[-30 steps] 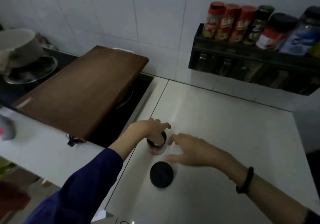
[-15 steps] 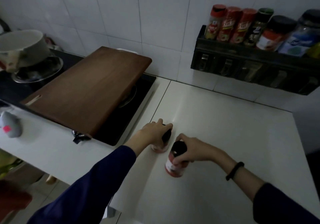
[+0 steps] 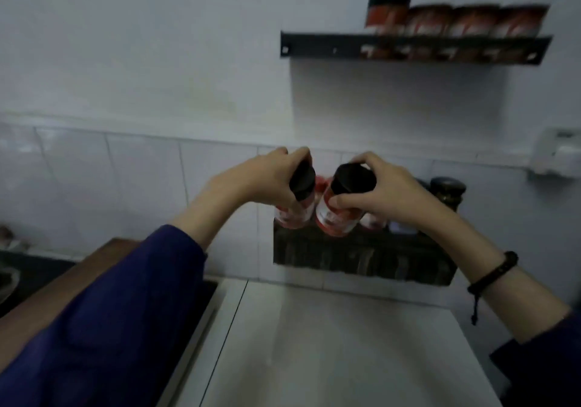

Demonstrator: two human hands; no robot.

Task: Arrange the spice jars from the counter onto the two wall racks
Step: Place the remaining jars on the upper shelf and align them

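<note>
My left hand (image 3: 267, 178) grips a red-labelled spice jar with a black lid (image 3: 297, 208), held tilted in the air. My right hand (image 3: 382, 188) grips a second jar of the same kind (image 3: 334, 214) right beside it. Both jars hang in front of the lower wall rack (image 3: 361, 258), near its left end. The rack's other jars are mostly hidden behind my hands; one dark-lidded jar (image 3: 448, 191) shows at the right. The upper wall rack (image 3: 320, 48) carries several red jars on its right half, and its left part is bare.
White counter (image 3: 330, 343) lies below the racks. A wooden board (image 3: 47, 293) over the dark hob sits at lower left. A white fixture (image 3: 556, 155) is on the wall at the far right. My blue sleeve fills the lower left.
Both hands have lifted their jars off the counter up to the lower rack. The view has tilted upward, bringing the upper rack into sight.
</note>
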